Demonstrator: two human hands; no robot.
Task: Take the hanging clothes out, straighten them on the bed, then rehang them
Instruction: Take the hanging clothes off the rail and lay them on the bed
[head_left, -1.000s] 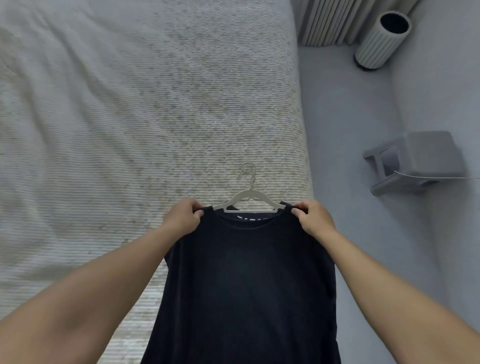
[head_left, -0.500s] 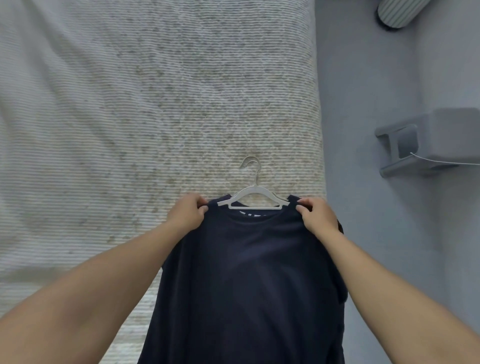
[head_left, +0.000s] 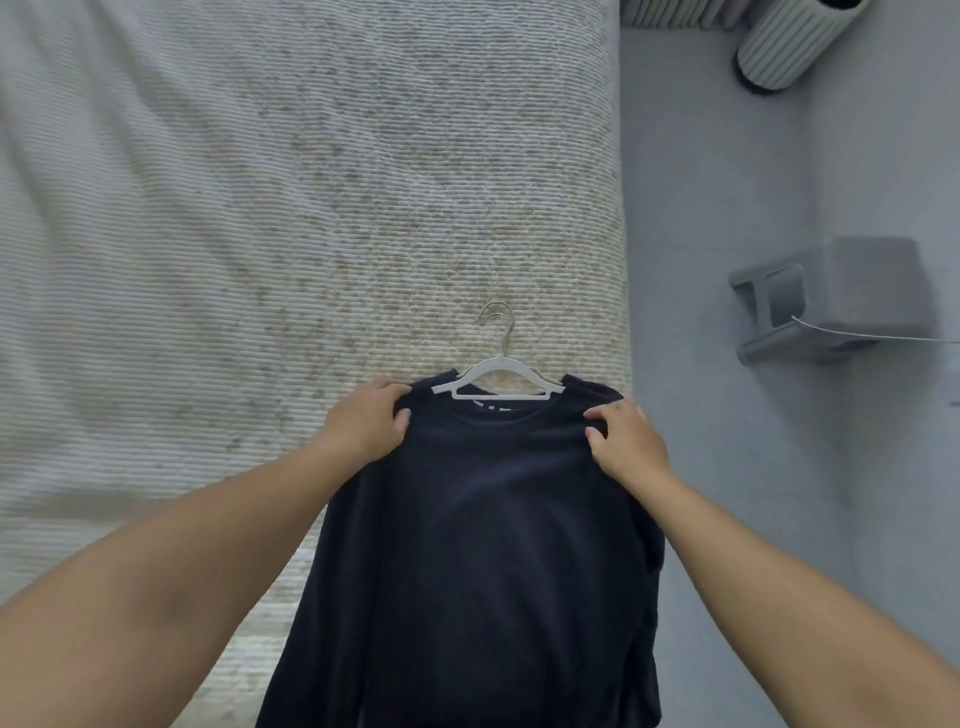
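We see the dark shirt (head_left: 488, 545) on its white hanger (head_left: 498, 376) lying at the bed's (head_left: 260, 208) right edge. Left hand (head_left: 363, 421) grasps the left shoulder fabric; right hand (head_left: 626, 441) pinches the right shoulder.

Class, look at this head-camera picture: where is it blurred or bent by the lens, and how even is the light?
Head view: the bed is smeared by blur at its left edge; the wide lens bows the bed's right edge and stretches both forearms. Soft, even light, no glare; the dark shirt shows little fabric detail; the white hanger stays fairly sharp.
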